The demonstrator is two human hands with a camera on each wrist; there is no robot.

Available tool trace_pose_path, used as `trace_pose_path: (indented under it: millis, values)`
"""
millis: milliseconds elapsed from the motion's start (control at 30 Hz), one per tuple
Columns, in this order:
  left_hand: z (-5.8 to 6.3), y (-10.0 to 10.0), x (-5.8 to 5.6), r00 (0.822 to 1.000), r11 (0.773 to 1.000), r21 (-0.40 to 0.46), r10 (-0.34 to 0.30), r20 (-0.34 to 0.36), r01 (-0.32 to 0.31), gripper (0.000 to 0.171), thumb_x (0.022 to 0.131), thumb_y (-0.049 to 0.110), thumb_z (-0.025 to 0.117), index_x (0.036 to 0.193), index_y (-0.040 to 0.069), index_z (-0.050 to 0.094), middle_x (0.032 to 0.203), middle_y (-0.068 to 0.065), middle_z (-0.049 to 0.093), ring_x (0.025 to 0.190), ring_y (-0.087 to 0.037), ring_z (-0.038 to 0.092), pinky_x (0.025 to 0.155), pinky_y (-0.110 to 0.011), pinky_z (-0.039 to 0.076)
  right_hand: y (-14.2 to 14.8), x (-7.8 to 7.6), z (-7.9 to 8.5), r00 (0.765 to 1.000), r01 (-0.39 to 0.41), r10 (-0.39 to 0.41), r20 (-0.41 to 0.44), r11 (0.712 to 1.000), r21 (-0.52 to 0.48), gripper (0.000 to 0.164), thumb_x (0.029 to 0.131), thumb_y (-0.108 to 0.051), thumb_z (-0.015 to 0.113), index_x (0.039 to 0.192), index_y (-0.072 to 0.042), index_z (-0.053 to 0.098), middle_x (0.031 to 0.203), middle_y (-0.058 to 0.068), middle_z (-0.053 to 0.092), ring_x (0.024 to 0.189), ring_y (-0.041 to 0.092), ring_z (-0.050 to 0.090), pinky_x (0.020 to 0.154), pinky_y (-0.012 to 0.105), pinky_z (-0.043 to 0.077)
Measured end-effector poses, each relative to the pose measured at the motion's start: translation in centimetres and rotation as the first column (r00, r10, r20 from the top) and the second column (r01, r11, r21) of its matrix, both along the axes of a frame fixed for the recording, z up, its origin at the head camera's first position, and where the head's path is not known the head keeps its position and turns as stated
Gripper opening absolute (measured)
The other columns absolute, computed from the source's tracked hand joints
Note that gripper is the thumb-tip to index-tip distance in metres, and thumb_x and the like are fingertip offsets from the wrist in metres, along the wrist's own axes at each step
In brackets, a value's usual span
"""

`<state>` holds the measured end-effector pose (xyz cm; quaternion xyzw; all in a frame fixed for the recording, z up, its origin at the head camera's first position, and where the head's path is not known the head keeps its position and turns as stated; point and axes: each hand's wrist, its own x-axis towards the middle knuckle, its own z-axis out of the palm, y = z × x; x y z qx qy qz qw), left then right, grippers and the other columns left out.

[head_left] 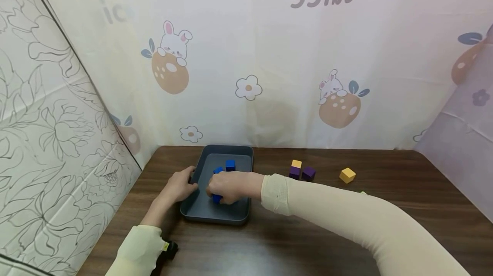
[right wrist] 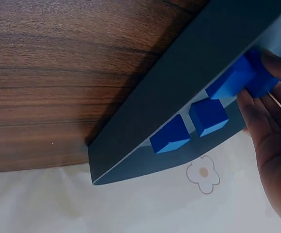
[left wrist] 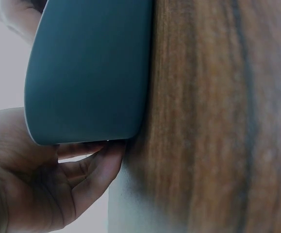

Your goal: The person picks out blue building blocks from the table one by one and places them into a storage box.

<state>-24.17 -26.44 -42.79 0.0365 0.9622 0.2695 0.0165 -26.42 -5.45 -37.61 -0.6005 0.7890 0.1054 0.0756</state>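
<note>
A dark grey tray [head_left: 198, 205] lies on the table with several blue cubes in it. My right hand [head_left: 233, 186] reaches over the tray and pinches a blue cube [head_left: 217, 198] between thumb and fingers. In the right wrist view that gripped blue cube [right wrist: 262, 80] is beside another blue cube [right wrist: 230, 80], with two more farther along the tray. My left hand [head_left: 179, 186] is at the tray's left side. The left wrist view shows its fingers [left wrist: 99, 177] bent loosely against the outer wall of the tray [left wrist: 87, 73].
Right of the tray stand a yellow cube [head_left: 296, 164], two purple cubes [head_left: 309, 173] and, farther right, another yellow cube [head_left: 348, 175]. A bit of green [head_left: 363, 193] shows behind my right sleeve. A patterned curtain [head_left: 215, 53] hangs behind the wooden table [head_left: 269, 246].
</note>
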Motion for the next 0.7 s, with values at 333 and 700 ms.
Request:
trace_pose_path:
  millis: [333, 700]
  values:
    - [-0.03, -0.08, 0.01, 1.0, 1.0, 0.001, -0.005, 0.0, 0.005, 0.053, 0.094, 0.007, 0.07, 0.143, -0.003, 0.056, 0.109, -0.015, 0.072, 0.079, -0.022, 0.064, 0.067, -0.04, 0.055, 0.08, 0.31, -0.33, 1.0, -0.014, 0.014, -0.022, 1.0, 0.019, 0.031, 0.098, -0.024, 0.078, 0.128, -0.016, 0.074, 0.115, -0.003, 0.074, 0.099, 0.005, 0.069, 0.087, 0.018, 0.054]
    - [-0.04, -0.03, -0.03, 1.0, 1.0, 0.006, 0.005, 0.012, -0.005, 0.052, 0.094, 0.006, 0.07, 0.143, -0.003, 0.056, 0.108, -0.015, 0.071, 0.078, -0.022, 0.064, 0.065, -0.037, 0.054, 0.54, 0.21, -0.03, 1.0, 0.002, -0.002, 0.005, 1.0, -0.009, 0.036, 0.102, -0.033, 0.072, 0.135, -0.019, 0.072, 0.122, -0.003, 0.072, 0.097, 0.004, 0.067, 0.09, 0.02, 0.055]
